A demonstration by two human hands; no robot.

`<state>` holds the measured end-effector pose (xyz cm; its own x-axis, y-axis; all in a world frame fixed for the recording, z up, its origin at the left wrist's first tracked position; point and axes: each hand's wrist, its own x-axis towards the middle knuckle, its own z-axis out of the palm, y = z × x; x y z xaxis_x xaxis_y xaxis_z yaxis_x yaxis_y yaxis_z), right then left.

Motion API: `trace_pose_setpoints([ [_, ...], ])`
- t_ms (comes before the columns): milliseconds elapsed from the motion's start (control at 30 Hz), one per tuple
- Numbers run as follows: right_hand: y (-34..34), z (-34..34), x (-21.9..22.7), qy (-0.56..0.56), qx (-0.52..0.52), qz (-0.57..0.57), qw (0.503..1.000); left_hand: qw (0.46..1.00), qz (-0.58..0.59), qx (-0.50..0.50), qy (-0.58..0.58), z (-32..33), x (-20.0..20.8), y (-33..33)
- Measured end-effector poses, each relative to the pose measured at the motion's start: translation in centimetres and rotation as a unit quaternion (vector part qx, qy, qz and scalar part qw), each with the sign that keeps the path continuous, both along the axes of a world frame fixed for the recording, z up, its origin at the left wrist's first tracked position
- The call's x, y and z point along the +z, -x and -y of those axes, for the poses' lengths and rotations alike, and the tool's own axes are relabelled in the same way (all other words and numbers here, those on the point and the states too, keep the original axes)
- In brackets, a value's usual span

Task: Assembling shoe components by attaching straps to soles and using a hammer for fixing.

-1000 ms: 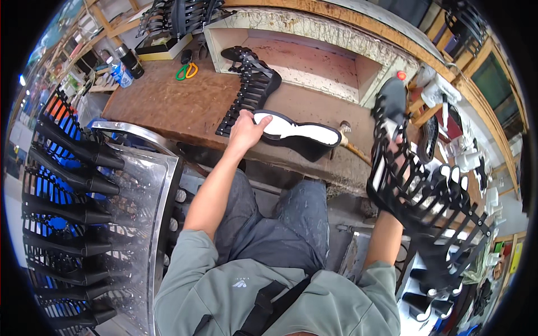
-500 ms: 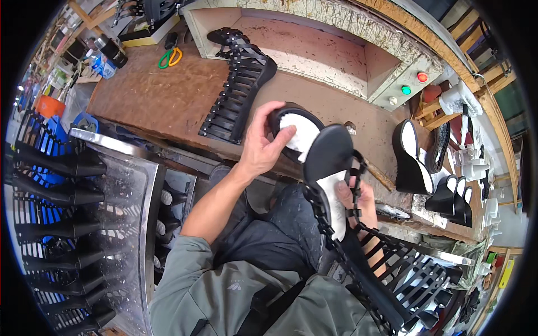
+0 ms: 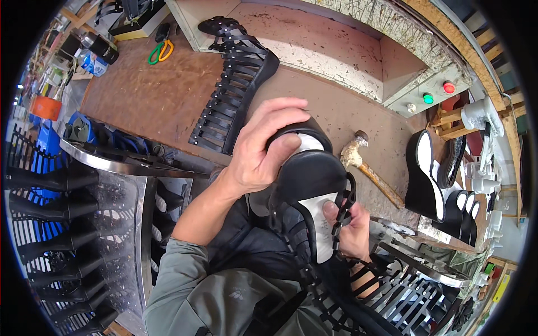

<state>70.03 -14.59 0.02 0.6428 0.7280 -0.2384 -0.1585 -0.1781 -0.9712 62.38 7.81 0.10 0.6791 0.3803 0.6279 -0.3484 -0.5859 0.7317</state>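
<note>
My left hand (image 3: 259, 147) is closed around a black wedge sole (image 3: 317, 133) with a white inner face, its thumb pressing on the white. My right hand (image 3: 352, 231) grips a black strappy tall boot (image 3: 312, 178), thumb on the pale patch of its underside. The boot's rounded black toe lies against or just over the near part of the sole; whether the two touch fully I cannot tell. Its strapped shaft hangs past my right forearm toward the lower right. On the bench beyond, a hammer (image 3: 382, 183) with a wooden handle lies right of the sole.
Another strappy boot (image 3: 227, 101) lies on the bench (image 3: 140, 95), with scissors (image 3: 161, 51) farther left. Several wedge soles (image 3: 424, 171) stand at the right. A box-like machine (image 3: 325, 45) with coloured buttons lines the back. Boots (image 3: 67, 215) hang over a metal cart (image 3: 120, 218) at the left.
The wedge sole and the boot's toe have come together, the boot shifting left and down. My left hand has turned over the sole's edge. The hammer is now more exposed.
</note>
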Motion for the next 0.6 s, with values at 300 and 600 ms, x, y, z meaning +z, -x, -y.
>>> trace_pose_setpoints([
  [300,-0.6,-0.5,0.7,0.047,-0.026,-0.007,0.999,0.998,0.009,-0.062,-0.005,-0.2,0.1,-0.6],
  [600,-0.3,-0.7,0.4,0.048,-0.027,0.018,0.998,0.998,0.009,-0.061,0.0,0.1,0.2,-0.5],
])
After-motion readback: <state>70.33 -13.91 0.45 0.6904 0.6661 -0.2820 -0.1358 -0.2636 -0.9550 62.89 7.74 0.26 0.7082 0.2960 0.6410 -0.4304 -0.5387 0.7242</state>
